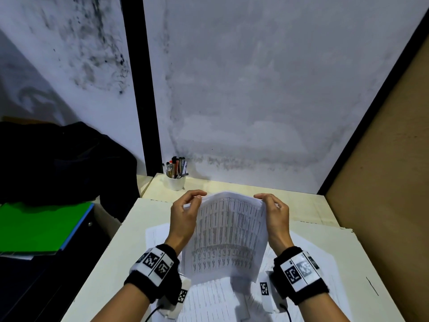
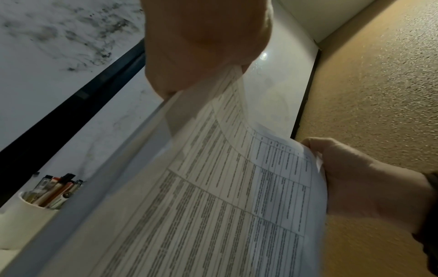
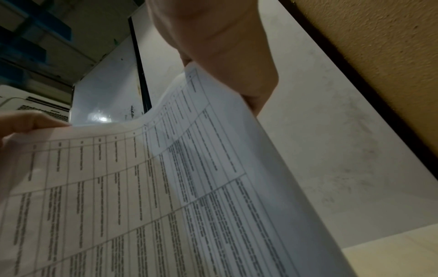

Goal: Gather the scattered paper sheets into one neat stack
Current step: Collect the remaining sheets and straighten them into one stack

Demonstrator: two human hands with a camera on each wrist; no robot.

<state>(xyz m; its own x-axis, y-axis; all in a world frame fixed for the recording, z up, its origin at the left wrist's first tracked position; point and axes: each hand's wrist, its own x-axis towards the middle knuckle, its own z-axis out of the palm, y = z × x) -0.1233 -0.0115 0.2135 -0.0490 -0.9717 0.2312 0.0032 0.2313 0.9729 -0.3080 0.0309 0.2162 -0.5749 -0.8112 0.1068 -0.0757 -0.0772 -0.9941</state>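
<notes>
While lifted, paper sheets [image 1: 228, 233] pinched between both hands, left hand [image 1: 185, 214], right hand [image 1: 275, 214]

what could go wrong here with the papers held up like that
1. The left hand and right hand pinch the held sheets only at the top corners; they bow and could slip or crease.
2. Loose sheets lie on the table underneath; lowering the bundle could push them askew.
3. The pen cup stands close behind and might get knocked.

We see a white cup of pens [image 1: 175, 180] at the surface's [image 1: 325, 256] far left corner. Left of it lies a green folder [image 1: 39, 225] under what may be dark cloth [image 1: 62, 159].
</notes>
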